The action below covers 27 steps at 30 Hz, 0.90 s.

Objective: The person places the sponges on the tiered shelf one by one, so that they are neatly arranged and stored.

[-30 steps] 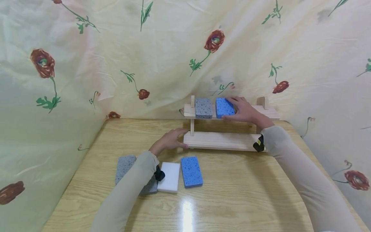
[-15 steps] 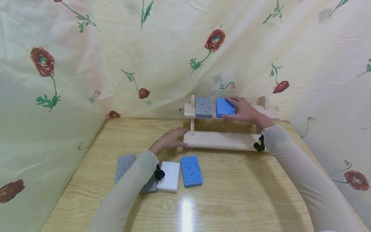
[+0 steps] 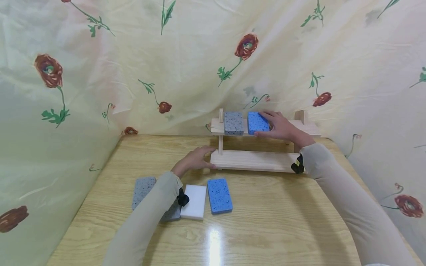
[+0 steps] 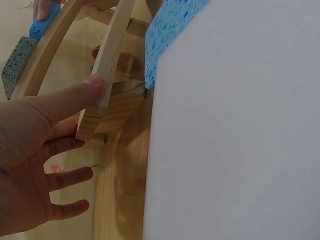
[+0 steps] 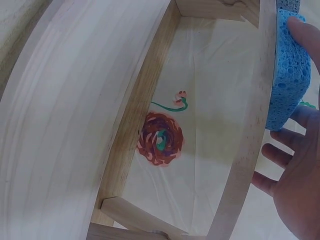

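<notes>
A two-tier wooden shelf (image 3: pixel 259 160) stands at the back of the table. My right hand (image 3: pixel 280 126) grips a blue sponge (image 3: pixel 257 123) on its upper board, thumb at the near edge and fingers at the far side. Left of it, a small gap away, lies a grey speckled sponge (image 3: pixel 233 123). At the left end of the lower board, my left hand (image 3: pixel 196 159) pinches the board between thumb and index finger. The left wrist view shows the thumb on the board (image 4: pixel 107 60) and the other fingers spread loosely.
On the table (image 3: pixel 266 229), nearer the front, lie another blue sponge (image 3: pixel 220 196), a white sponge block (image 3: pixel 194 202) and a grey sponge (image 3: pixel 143 190). More grey sponge (image 3: pixel 172 213) shows beside the left sleeve, which covers part of it. A flowered curtain (image 3: pixel 186 66) hangs behind.
</notes>
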### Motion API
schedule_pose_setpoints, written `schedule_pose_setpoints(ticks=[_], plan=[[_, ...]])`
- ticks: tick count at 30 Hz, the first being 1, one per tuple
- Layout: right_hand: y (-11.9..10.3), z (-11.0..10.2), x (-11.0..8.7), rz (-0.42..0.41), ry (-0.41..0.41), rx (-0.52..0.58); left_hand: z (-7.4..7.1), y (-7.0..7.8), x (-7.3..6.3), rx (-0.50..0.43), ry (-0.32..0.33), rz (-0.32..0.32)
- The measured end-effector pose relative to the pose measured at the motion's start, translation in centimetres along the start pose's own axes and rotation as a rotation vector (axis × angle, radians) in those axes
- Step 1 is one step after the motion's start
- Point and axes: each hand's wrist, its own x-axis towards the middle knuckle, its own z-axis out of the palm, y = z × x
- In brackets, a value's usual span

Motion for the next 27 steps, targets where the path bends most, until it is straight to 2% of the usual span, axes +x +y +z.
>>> schedule_pose_setpoints(ticks=[12, 20, 27], plan=[[-0.2, 0.0, -0.8, -0.017, 0.020, 0.004, 0.0, 0.1, -0.1, 0.001, -0.006, -0.007], [0.0, 0.2, -1.6, -0.064, 0.069, 0.026, 0.0, 0.1, -0.1, 0.004, -0.003, 0.001], [-1.0, 0.3, -2.8, -0.084, 0.096, 0.051, -0.1, 0.3, -0.2, 0.000, 0.000, 0.003]])
